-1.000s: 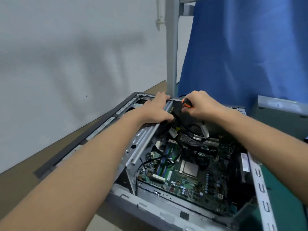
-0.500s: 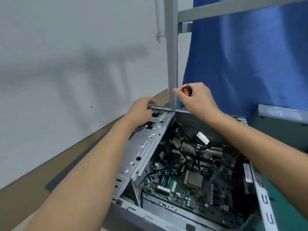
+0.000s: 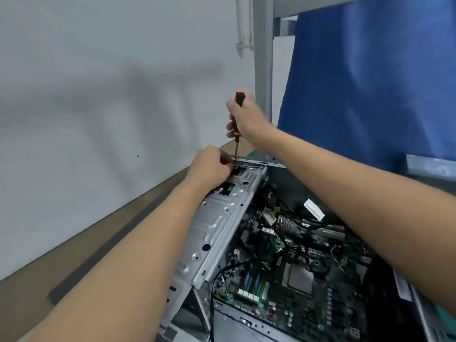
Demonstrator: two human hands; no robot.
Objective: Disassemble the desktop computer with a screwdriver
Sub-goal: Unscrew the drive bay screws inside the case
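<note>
The open desktop computer case [image 3: 246,324] lies on its side below me, its green motherboard [image 3: 283,275] and black cables exposed. A grey metal drive bracket [image 3: 217,225] stands swung up along the case's left side. My right hand [image 3: 249,117] grips a black and orange screwdriver [image 3: 238,112] upright, its tip down on the metal rail [image 3: 256,162] at the case's far edge. My left hand [image 3: 209,166] pinches that rail's left end, right beside the tip.
A white wall runs along the left, with the brown table edge and a dark strip [image 3: 103,250] below it. A grey metal post [image 3: 264,58] and a blue curtain [image 3: 370,82] stand behind the case. A grey box [image 3: 431,166] sits at the right.
The drive bracket has swung up from flat. My right hand rose out of the case and stood the screwdriver upright on the far rail. My left hand moved to that rail.
</note>
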